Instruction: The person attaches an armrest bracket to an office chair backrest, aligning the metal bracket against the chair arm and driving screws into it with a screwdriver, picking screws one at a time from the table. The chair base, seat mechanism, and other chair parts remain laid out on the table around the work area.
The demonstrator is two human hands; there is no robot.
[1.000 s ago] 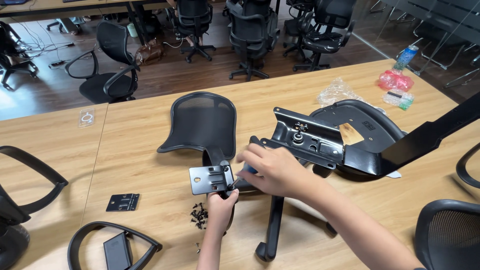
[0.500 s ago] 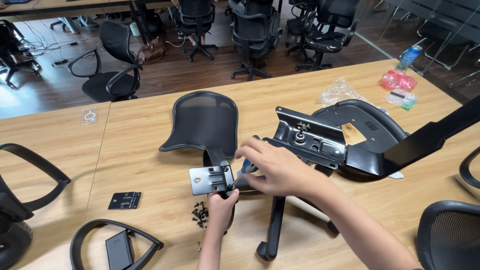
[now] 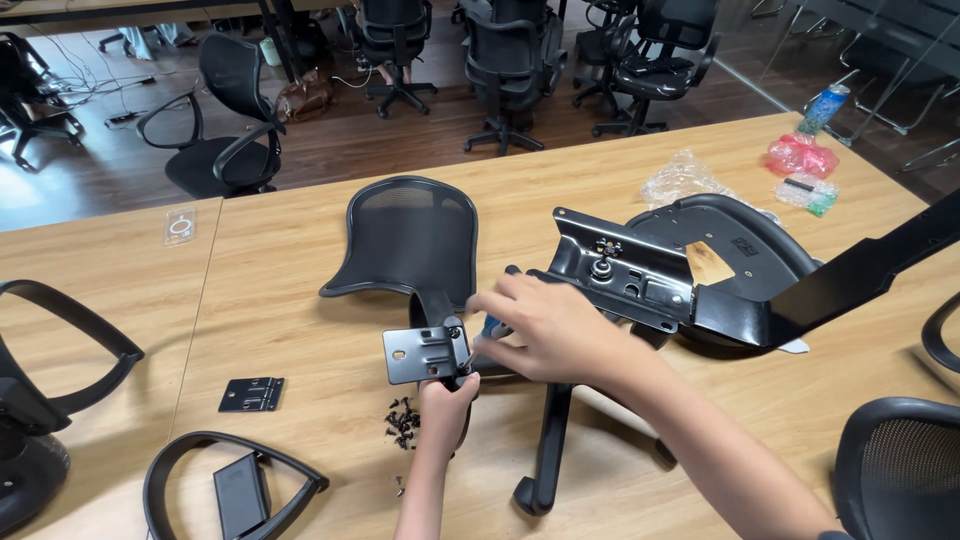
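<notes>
Since a second ago almost nothing has shifted: my right hand (image 3: 545, 330) has stayed over the metal bracket (image 3: 425, 353), and my left hand (image 3: 447, 398) still grips from below. I see the left hand closed around the black neck just under the bracket, fingers wrapped tight. The right hand is closed on a small blue-handled tool (image 3: 492, 326), its tip at the bracket's upper right corner. The bracket sits at the bottom of a black mesh chair back (image 3: 408, 235), which lies flat on the wooden table (image 3: 300, 300). A small pile of black screws (image 3: 403, 422) lies just beside the left hand. To the right, an upturned chair seat (image 3: 730, 260) carries a metal mechanism plate (image 3: 620, 270). A loose black plate (image 3: 251, 394) lies well left of the bracket
</notes>
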